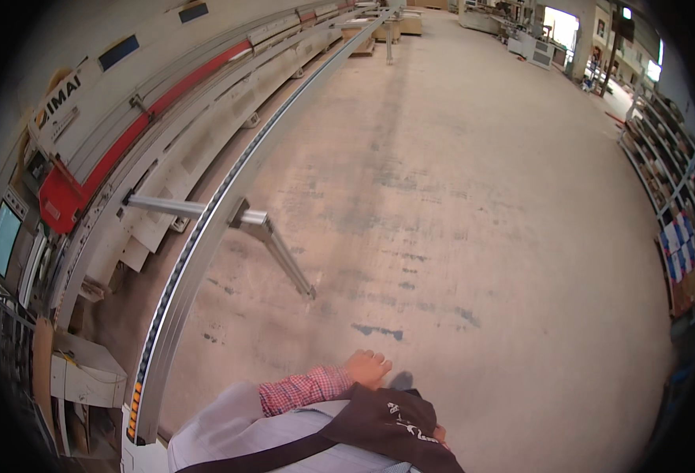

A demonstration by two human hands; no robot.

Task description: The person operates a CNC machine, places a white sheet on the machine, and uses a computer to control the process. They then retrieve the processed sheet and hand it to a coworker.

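My left hand (369, 368) reaches out from a red checkered sleeve (304, 390) at the bottom middle, in front of my body. Its fingers are loosely bent and slightly apart, and I see nothing held in them. Dark cloth (391, 414) with pale print, joined to a strap across my grey clothing, lies right beside that hand. Of my right hand (440, 433) only a small bit of skin shows past the cloth's right edge; its fingers are hidden.
On my left runs a long metal rail (233, 177) with dark rollers, standing on a leg (284, 256). Behind it is a long machine with a red beam (119, 150) and a screen (3, 239). Loaded shelves (663, 150) stand right; wooden boxes (361, 39) lie far off. The floor is scuffed.
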